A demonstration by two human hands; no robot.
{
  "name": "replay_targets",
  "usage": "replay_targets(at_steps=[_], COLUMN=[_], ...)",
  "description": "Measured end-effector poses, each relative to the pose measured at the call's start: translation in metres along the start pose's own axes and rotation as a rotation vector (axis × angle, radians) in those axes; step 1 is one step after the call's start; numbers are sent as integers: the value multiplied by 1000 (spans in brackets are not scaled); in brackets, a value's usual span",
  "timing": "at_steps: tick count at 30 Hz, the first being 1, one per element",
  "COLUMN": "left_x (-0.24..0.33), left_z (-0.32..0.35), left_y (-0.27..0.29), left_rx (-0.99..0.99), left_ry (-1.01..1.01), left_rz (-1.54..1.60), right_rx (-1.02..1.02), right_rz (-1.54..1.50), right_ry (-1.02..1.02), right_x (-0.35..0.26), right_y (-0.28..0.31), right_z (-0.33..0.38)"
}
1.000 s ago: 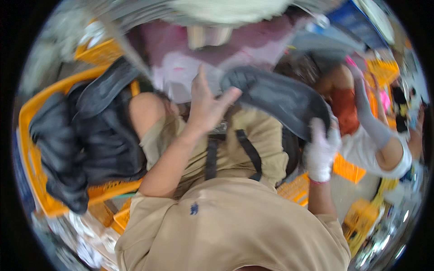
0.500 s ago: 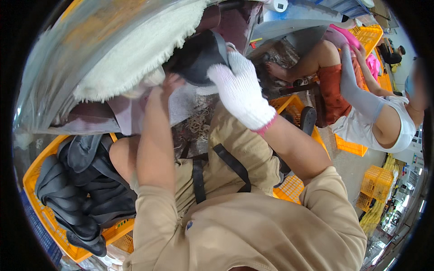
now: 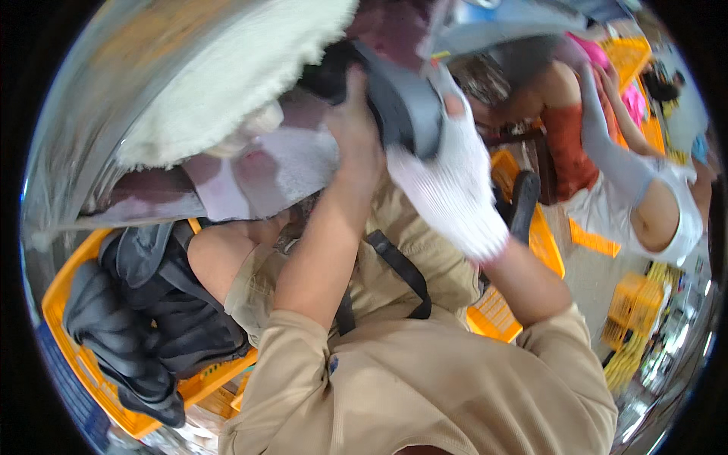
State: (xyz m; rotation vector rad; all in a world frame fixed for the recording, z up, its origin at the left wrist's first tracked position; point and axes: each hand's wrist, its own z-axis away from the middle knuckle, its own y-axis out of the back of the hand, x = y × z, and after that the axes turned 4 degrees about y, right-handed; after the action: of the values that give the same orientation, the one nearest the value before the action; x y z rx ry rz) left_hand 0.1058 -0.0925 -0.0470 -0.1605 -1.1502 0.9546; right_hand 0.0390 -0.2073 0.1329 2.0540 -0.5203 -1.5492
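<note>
Left hand (image 3: pixel 353 129) bare, right hand (image 3: pixel 447 178) gloved

The left hand (image 3: pixel 355 133) shows only its back; its fingers go behind the dark piece (image 3: pixel 394 102), so the grip itself is out of sight. The right hand (image 3: pixel 447 178) is inside a white glove, and its fingertips fold over the same piece, hidden from here. The far end of the dark piece runs under the pale fleece (image 3: pixel 227 83) above the left hand and cannot be followed. The fleece and the grey sheet (image 3: pixel 98 106) to its left are blurred and cut off at the rim. Below the left forearm, the crate (image 3: pixel 64 299) is mostly covered by black parts (image 3: pixel 144 318); their shapes cannot be told apart. Right of the right hand, another person (image 3: pixel 622 189) is partly cut off.
</note>
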Motion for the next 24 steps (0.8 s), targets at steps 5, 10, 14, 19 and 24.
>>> replay_targets(at_steps=[5, 10, 14, 19, 24], left_x=[107, 112, 51, 58, 78], left_z=[-16, 54, 25, 10, 79], left_y=[14, 69, 36, 27, 87], left_rx=[-134, -191, -69, -187, -654], left_ry=[-138, -121, -56, 243, 427], left_rz=[-723, -1356, -364, -119, 472], right_rx=[68, -67, -249, -434, -500], right_rz=[-72, -80, -257, 706, 450], right_ry=[8, -109, -113, 689, 934], right_x=[41, 43, -3, -22, 20], right_y=[-42, -69, -24, 25, -5], right_z=[-63, -109, -60, -10, 37])
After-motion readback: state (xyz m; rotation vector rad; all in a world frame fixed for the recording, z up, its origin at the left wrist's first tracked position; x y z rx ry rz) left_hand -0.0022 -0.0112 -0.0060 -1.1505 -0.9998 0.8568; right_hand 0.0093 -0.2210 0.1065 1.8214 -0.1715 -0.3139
